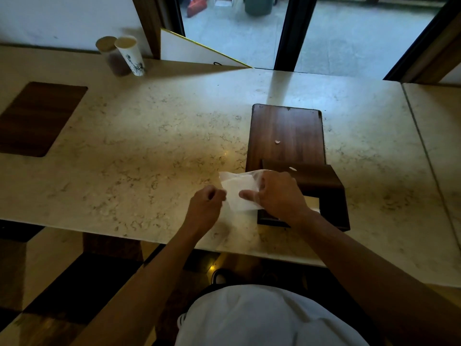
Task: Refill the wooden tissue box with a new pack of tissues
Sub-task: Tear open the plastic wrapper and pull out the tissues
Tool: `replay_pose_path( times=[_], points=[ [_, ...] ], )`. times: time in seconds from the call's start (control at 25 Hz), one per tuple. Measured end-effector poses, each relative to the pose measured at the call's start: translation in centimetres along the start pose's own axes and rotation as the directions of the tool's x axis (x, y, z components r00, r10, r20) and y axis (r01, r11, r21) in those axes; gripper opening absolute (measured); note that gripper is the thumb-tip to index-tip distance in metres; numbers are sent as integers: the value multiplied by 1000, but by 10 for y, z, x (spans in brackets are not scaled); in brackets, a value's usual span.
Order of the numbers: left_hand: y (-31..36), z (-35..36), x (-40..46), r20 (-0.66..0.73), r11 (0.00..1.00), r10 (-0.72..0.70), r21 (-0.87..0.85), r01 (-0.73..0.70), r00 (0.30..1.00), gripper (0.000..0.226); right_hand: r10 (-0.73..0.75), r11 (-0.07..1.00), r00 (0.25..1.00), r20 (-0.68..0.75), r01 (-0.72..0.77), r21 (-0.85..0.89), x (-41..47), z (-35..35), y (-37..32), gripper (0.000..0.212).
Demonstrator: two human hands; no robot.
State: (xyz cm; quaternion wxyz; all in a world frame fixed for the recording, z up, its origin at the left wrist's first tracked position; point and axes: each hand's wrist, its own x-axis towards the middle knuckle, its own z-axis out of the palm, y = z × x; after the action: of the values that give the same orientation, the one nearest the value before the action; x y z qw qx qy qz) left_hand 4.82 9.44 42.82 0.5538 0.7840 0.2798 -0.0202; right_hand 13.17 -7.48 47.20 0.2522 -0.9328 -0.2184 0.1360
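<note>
A dark wooden tissue box stands near the front edge of the marble counter, its open side showing a pale interior. Beyond it lies a flat wooden panel, touching the box's far side. A white tissue sheet is stretched between my hands just left of the box. My left hand pinches the sheet's left edge. My right hand grips its right part, over the box's left rim. Whether a pack sits inside the box is hidden by my right hand.
The marble counter runs wide to the left. A dark wooden inlay sits at far left. Two cylindrical tubes and a white card stand at the back. Small white scraps lie on the panel and box.
</note>
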Motion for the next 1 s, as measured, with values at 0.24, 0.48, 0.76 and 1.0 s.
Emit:
replay_pose_path(
  times=[0.24, 0.48, 0.76, 1.0],
  points=[
    [-22, -13, 22, 128, 936, -244, -229, 268, 961, 85, -20, 934, 999, 29, 8, 357, -5, -18, 17, 25],
    [-32, -32, 33, 515, 735, -45, -563, 378, 856, 73, -120, 848, 985, 123, 37, 529, -15, -26, 27, 48],
    [-25, -24, 31, 495, 776, -81, -513, 366, 865, 53, -152, 870, 981, 120, 76, 488, -19, -21, 37, 6],
    [-21, -22, 25, 543, 749, -21, -547, 373, 839, 37, -269, 912, 947, 176, 192, 362, -12, -13, 57, 24]
  ],
)
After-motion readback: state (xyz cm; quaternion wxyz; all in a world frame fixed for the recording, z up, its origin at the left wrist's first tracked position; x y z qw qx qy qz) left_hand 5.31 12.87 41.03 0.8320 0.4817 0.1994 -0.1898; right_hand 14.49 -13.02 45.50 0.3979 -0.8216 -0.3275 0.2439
